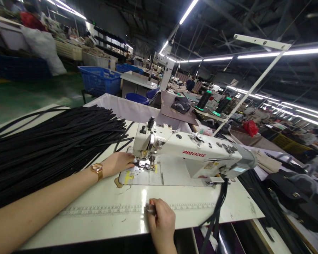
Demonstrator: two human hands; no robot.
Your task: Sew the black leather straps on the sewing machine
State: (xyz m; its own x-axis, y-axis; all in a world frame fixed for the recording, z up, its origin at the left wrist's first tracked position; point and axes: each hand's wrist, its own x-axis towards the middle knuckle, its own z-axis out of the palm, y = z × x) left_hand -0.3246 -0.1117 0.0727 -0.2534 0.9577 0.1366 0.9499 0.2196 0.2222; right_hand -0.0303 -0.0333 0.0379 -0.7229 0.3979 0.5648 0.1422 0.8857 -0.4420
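My left hand (pixel 119 164), with a gold watch (pixel 96 169) on its wrist, reaches to the needle area of a white sewing machine (pixel 196 150). Its fingers are pinched together beside the presser foot (pixel 145 164); a dark bit shows at the fingertips, too small to make out. Lower down, near the table's front edge, my right hand (pixel 162 220) is closed around a small grey metal tool (pixel 150 209), which looks like thread snips. This tool lies over the printed ruler (pixel 108 210) on the tabletop. A large heap of black straps (pixel 53 141) covers the left side.
More black straps (pixel 216 208) hang over the front edge at the right. Black bags (pixel 294 192) lie on the far right. Beyond the machine stand two black thread cones (pixel 203 100), a slanting white thread stand (pixel 251 88) and a blue crate (pixel 99 80).
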